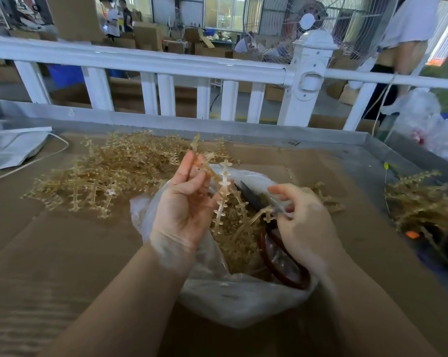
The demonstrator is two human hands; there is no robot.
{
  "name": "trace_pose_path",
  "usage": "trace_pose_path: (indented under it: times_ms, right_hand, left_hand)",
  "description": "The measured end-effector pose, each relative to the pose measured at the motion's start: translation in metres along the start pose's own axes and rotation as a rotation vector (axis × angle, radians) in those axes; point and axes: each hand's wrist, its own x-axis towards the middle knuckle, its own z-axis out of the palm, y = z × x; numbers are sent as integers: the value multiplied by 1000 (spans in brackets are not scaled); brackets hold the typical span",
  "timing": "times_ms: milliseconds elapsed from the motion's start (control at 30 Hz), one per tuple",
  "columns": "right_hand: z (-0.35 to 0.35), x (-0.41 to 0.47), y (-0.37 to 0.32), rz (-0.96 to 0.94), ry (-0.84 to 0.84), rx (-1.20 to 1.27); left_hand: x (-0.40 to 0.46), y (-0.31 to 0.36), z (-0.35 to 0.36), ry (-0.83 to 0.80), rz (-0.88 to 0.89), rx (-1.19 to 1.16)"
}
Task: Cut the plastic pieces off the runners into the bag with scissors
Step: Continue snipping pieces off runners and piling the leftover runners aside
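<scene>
The left hand (184,202) pinches a see-through tan plastic runner (221,195) over the clear plastic bag (233,297), the right hand (302,222) grips red-handled black scissors (272,228), and a crooked snip could fling pieces onto the worktop (50,253).

left hand (184,202): palm up, grip pinched | right hand (302,220): grip curled (blurred)

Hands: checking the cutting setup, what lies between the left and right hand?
In the head view, a runner hanging from the left hand and the scissors' dark blade, over the open bag, before the right hand.
</scene>
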Motion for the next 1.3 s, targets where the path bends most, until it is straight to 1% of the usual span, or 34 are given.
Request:
trace_pose_path:
  times_ms: [67, 233, 333, 433, 533, 633, 700, 800, 900, 967, 1100, 1233, 1300]
  right_hand:
    - [-3, 4, -6, 44, -56, 217]
    - [-1, 6, -17, 77, -228, 403]
    - [4, 8, -20, 102, -305, 414]
    - [9, 12, -23, 91, -305, 365]
    - [11, 15, -22, 121, -243, 452]
    - [6, 19, -17, 239, -130, 660]
    - [0, 23, -12, 331, -47, 757]
    - [-9, 34, 0, 443, 94, 817]
    - [-19, 45, 20, 570, 232, 794]
    - [-23, 50, 37, 661, 267, 760]
    - [-23, 51, 60, 710, 311, 669]
    - [-23, 52, 71, 758, 343, 516]
    - [-22, 52, 74, 760, 338, 482]
  left_hand:
    - [0, 0, 1, 4, 0, 0]
    - [1, -3, 2, 6, -2, -7]
    - [2, -5, 4, 5, -4, 11]
    - [1, -7, 5, 1, -9, 52]
    - [2, -7, 2, -11, 3, 184]
    - [0, -6, -1, -32, 15, 356]
    - [-1, -8, -4, 12, 19, 463]
    - [-3, -16, -11, 64, 21, 659]
    - [-5, -22, -17, 68, 14, 863]
    - [-7, -24, -21, 64, -10, 993]
    - [-11, -25, -22, -4, 0, 1285]
    - [-14, -25, -19, -35, -5, 1418]
    - [-14, -24, -18, -55, -2, 1462]
